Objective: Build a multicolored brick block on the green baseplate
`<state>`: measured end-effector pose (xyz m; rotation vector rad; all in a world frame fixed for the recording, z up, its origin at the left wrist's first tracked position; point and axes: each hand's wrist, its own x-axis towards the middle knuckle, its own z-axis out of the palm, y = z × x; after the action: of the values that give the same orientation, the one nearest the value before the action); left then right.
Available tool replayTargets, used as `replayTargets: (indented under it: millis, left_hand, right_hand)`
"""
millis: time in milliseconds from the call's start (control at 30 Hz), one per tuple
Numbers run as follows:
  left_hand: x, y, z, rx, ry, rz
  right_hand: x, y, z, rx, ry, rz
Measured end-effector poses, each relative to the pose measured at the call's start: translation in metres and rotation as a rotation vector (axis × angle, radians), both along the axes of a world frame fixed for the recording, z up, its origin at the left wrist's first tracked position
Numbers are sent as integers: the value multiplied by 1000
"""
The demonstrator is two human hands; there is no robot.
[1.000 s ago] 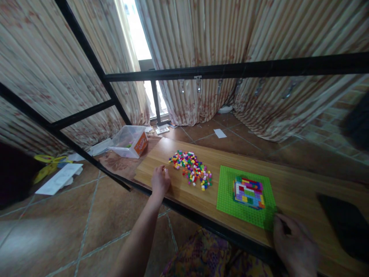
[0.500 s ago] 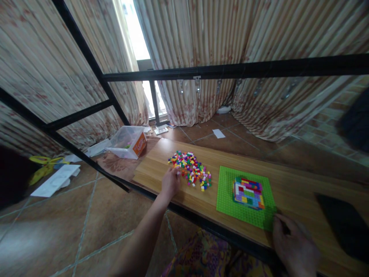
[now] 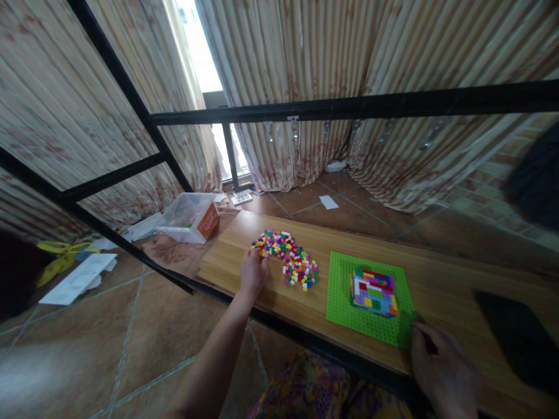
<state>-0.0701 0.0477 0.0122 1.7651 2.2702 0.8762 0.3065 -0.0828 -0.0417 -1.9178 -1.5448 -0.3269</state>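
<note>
My left hand [image 3: 254, 272] is at the near left edge of a loose pile of small coloured toy bricks [image 3: 301, 266], fingers bent and drawn together at the bricks. Whether a brick is between the fingertips is too small to make out. To the right lies a green studded baseplate [image 3: 343, 317]. On its middle stands a low block built of many-coloured bricks [image 3: 374, 293]. My right hand [image 3: 443, 364] is at the near right corner of the baseplate, thumb and forefinger closed on its edge.
The wooden tabletop [image 3: 288, 308] has a dark flat object [image 3: 517, 337] at the right. Beyond its left end, a clear plastic box [image 3: 190, 218] with an orange label stands on the floor. A black metal rail [image 3: 332, 109] runs across in front of the curtains.
My left hand has shifted slightly left and farther along the pile's edge, leaving a gap among the bricks where it was. My right hand stays at the baseplate corner. The view has turned slightly.
</note>
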Motion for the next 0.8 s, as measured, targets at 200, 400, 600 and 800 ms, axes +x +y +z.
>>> replayTargets:
  millis: [200, 400, 600, 800]
  left_hand:
    - [-1, 8, 1, -51, 56, 35]
    - [7, -6, 0, -77, 43, -133]
    - [31, -6, 14, -62, 86, -313]
    - [30, 61, 36, -51, 195, -248]
  right_hand:
    - [-1, 0, 1, 13, -7, 11]
    - [0, 1, -2, 28, 0, 24]
    - [1, 1, -3, 57, -14, 29]
    - [0, 2, -4, 86, -16, 49]
